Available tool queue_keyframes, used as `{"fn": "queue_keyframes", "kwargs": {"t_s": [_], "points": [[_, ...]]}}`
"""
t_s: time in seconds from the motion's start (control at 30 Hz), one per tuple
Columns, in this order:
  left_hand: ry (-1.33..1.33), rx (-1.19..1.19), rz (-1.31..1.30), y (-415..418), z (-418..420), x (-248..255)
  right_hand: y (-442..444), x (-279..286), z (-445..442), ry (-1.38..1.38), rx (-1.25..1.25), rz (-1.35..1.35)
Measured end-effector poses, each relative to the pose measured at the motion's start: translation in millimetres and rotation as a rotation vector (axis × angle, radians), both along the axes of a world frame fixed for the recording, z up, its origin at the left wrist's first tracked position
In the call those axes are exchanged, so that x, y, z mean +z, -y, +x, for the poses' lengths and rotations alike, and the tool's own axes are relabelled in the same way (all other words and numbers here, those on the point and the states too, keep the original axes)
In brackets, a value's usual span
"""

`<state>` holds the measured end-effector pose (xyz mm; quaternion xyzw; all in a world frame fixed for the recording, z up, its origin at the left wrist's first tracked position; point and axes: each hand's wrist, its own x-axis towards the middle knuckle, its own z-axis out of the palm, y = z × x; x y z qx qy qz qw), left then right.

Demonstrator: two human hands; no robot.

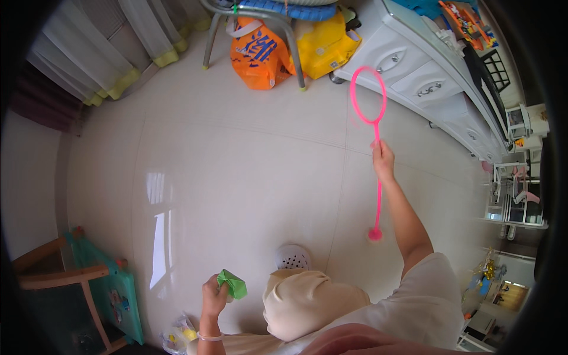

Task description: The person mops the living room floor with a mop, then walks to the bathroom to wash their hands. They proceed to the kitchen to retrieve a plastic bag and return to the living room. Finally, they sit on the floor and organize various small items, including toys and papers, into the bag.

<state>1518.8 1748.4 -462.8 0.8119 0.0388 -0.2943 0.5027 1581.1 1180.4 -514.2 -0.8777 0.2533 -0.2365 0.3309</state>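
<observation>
My right hand grips the shaft of a bright pink plastic wand, reaching out over the tiled floor. At the wand's far end is a thin oval hoop, blurred along its edge, in front of the white cabinet. A round pink knob caps the near end. Down at the lower left, my left hand pinches a folded piece of green paper between thumb and fingers. The paper stays well apart from the wand. A white clog shows beyond my bent knee.
Orange and yellow bags sit by a metal-legged chair. A white drawer cabinet runs along the right. At lower left stand a wood-framed board and a teal panel, near a clear plastic bag. Curtains hang upper left.
</observation>
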Motion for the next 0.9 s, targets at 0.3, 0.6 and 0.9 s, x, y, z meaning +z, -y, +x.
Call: {"fn": "queue_keyframes", "kwargs": {"t_s": [0.3,0.6,0.9], "points": [[0.059,-0.032,0.028,7.1,-7.5,15.2,43.5,169.0,250.3,0.478,-0.033,0.146],[0.066,0.097,0.065,-11.9,-38.7,8.2,146.2,164.3,361.6,0.084,-0.463,-0.019],[-0.122,0.428,-0.055,-79.8,-20.2,51.2,-115.2,84.9,233.9,0.205,0.396,0.460]]}}
